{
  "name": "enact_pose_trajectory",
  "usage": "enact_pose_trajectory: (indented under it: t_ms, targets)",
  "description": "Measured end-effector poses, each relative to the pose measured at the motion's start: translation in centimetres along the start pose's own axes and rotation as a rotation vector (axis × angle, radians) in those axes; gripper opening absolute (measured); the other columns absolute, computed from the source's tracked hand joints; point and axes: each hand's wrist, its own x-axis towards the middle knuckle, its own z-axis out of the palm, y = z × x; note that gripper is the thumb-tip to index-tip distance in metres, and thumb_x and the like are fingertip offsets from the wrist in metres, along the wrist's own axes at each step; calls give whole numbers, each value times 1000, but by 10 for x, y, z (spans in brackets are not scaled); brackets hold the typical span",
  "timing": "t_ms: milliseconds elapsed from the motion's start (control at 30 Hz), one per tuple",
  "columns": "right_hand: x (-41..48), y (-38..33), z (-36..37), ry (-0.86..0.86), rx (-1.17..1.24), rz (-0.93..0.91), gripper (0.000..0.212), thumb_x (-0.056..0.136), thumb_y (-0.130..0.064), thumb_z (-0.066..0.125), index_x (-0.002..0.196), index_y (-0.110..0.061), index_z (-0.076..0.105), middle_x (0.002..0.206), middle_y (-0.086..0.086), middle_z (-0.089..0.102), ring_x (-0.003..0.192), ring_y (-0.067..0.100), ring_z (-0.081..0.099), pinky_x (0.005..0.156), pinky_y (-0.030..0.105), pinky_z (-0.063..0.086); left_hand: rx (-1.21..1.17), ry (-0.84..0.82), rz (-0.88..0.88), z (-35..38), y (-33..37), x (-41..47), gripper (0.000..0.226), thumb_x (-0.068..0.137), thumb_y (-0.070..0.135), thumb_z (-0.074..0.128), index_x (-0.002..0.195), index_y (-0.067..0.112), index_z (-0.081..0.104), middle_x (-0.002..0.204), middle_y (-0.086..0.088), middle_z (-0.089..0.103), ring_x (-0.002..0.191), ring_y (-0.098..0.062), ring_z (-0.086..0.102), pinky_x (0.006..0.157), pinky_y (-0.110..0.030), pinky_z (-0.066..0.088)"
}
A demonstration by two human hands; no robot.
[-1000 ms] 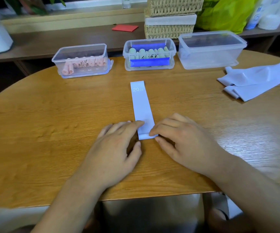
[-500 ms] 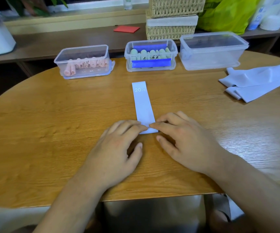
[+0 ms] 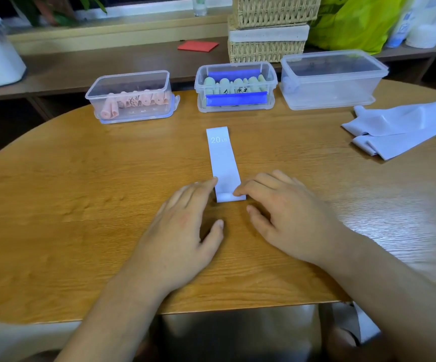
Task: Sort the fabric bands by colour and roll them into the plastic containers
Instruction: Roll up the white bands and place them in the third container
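Both hands lie on the wooden table (image 3: 54, 205), at the near end of the pale lilac band (image 3: 223, 163). The left hand (image 3: 182, 231) has its fingers stretched and loose, grasping nothing; only the forefinger touches the band's left edge. The right hand (image 3: 290, 218) is similar: its fingers are extended and the forefinger presses the band's near right corner, where a first small turn is folded over. The band lies straight, pointing away from the person, with "20 LB" at its far end.

I judge this to be the start of the roll. To do it well, both forefingers should press evenly and push forward together, so the roll stays tight and does not go crooked.

Right of the band and further away lies a heap of lilac bands (image 3: 399, 126). Beyond the band stand three containers: the container of pink rolls (image 3: 130, 97) to its left, the container of green rolls (image 3: 235, 87) straight behind it, and the clear container (image 3: 331, 79) to its right, which looks almost empty and is probably meant for this colour.
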Motion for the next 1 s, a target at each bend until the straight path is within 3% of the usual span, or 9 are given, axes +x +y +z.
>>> enact_pose_trajectory:
  t_ms: [233,533,767,1000]
  targets:
    - [15,0,3,36,-13,9,17,103,-35,57,120,-37,59,112,-19,61,104,12,54,88,41,49,-23,1,4,-1,-1,0,67,102,43,57,162,34,29,157,19,41,149,-1,30,124,-32,31]
    - [-14,-9,-2,44,41,-55,13,95,-35,63,108,-34,63,102,-20,59,96,8,51,86,32,42,-89,27,69,-2,-5,0,64,96,20,63,156,30,42,151,19,47,146,-1,35,121,-26,32]
    - [-13,-8,0,72,88,-24,16,97,-36,61,111,-34,68,110,-21,60,102,9,53,87,37,47,-109,27,217,-2,-5,-4,36,94,10,64,125,26,62,140,15,55,137,-10,49,108,-40,46]
    - [-13,-4,1,52,108,8,28,105,-43,53,127,-38,69,118,-25,59,111,3,49,93,36,50,-65,36,155,1,-6,-2,31,99,22,59,129,30,64,136,19,55,134,-6,48,108,-39,47]
